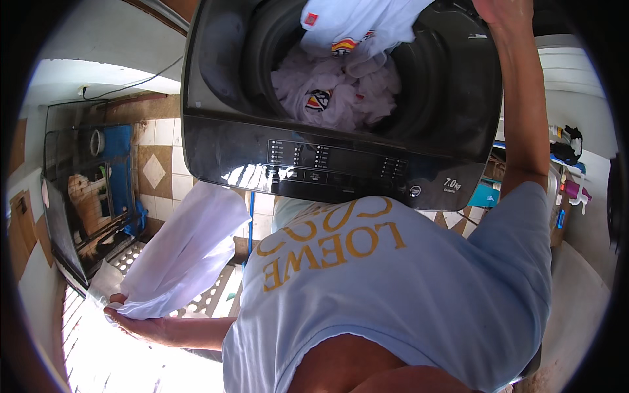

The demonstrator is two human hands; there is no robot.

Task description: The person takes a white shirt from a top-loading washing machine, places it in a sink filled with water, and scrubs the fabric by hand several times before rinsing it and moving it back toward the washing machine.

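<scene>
A white cloth [187, 252], perhaps a garment, hangs off to the left of a black top-loading washing machine [432, 154]. My left hand [141, 326] pinches its lower end, out to the side. Inside the open drum lies a heap of wet-looking white clothes [367, 98] with coloured prints. Above the heap, another white garment [386, 23] with a small red tag runs past the top of the view. My right arm reaches up along the machine's right side. My right hand [503, 10] is by the far right corner, its fingers cut off by the upper edge.
The machine's control panel [334, 164] faces me, close to my body. At the left stands a dark-framed glass panel [85, 190] before a tiled wall [155, 167]. A thin cable [141, 83] hangs on the wall. Several small items, one a purple container [576, 192], are at the right.
</scene>
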